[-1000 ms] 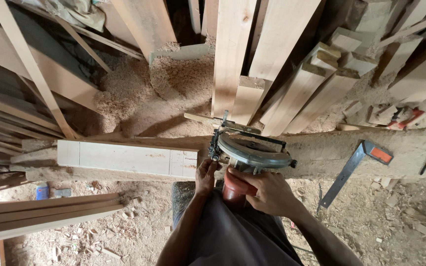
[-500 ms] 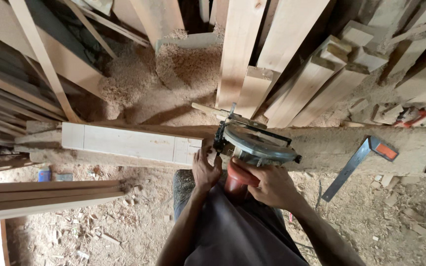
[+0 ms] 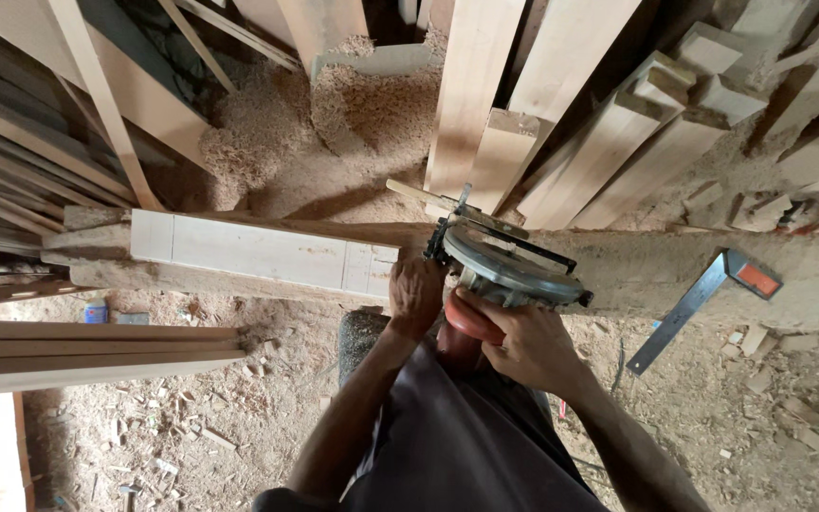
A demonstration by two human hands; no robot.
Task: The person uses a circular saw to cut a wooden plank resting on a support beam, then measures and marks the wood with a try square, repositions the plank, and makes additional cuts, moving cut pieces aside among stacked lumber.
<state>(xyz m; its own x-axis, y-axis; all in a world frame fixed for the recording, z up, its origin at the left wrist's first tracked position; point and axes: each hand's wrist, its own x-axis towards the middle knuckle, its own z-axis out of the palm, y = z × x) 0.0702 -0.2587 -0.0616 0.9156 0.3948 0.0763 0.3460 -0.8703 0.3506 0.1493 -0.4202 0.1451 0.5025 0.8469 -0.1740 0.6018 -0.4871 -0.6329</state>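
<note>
Head view: my right hand (image 3: 523,346) grips the circular saw (image 3: 504,270) by its red handle; my left hand (image 3: 416,292) is clamped on the pale board (image 3: 258,254) lying along the worktop (image 3: 675,270). Seemingly mid-cut; next needs steady forward feed.

A sawdust-coated counter (image 3: 675,270) is seen running across the frame. A pale squared timber (image 3: 258,254) is laid flat along its left half. A circular saw (image 3: 504,270) is rested on the counter at the timber's right end. A try square (image 3: 699,299) with a red-orange stock is laid at the counter's right front edge, blade hanging out over the floor (image 3: 191,427), which is littered with shavings, sawdust and small offcuts
</note>
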